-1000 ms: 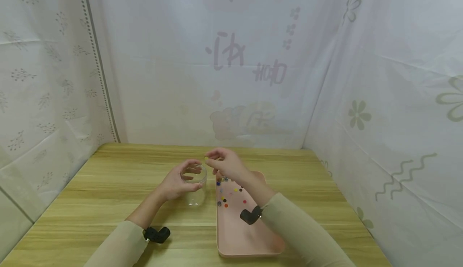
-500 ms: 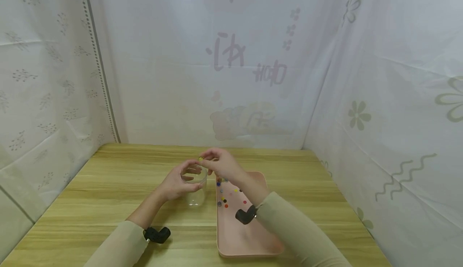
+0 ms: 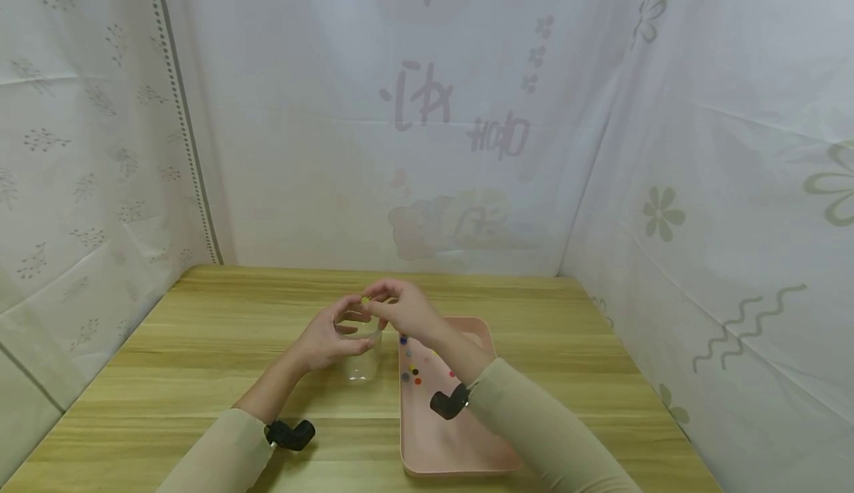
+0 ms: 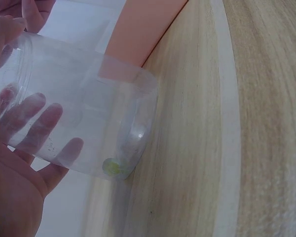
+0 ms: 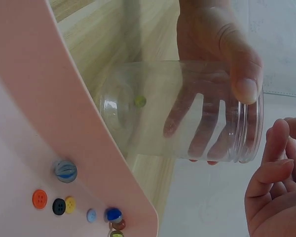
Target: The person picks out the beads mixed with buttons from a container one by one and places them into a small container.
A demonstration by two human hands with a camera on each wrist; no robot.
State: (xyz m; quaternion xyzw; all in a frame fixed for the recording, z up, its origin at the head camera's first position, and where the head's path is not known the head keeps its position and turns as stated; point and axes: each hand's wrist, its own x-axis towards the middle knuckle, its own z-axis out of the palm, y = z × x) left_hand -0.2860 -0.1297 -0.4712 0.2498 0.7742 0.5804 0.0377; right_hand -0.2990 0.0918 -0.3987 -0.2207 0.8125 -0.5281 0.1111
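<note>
A clear plastic jar (image 5: 153,111) stands upright beside the pink tray (image 3: 460,434). My left hand (image 3: 327,341) grips it near its open mouth, thumb in front and fingers spread along the far wall. A yellow-green marble (image 5: 140,101) shows through the wall, low inside the jar. Over the jar's mouth my right hand (image 3: 407,311) pinches a small yellow-green marble (image 3: 365,301) between thumb and fingertips. In the right wrist view the bent fingers (image 5: 278,140) sit just past the threaded rim, and what they pinch is hidden there.
In the tray lie a blue-streaked marble (image 5: 65,171), an orange button (image 5: 39,199), a black button (image 5: 59,206), a yellow button (image 5: 70,204) and a blue marble (image 5: 113,214), among several small pieces. The wooden table (image 3: 200,374) meets hanging curtains (image 3: 320,144).
My right hand has moved left and slightly down, bringing the marble from the jar's right side to over its mouth. My left hand and the jar have stayed in place.
</note>
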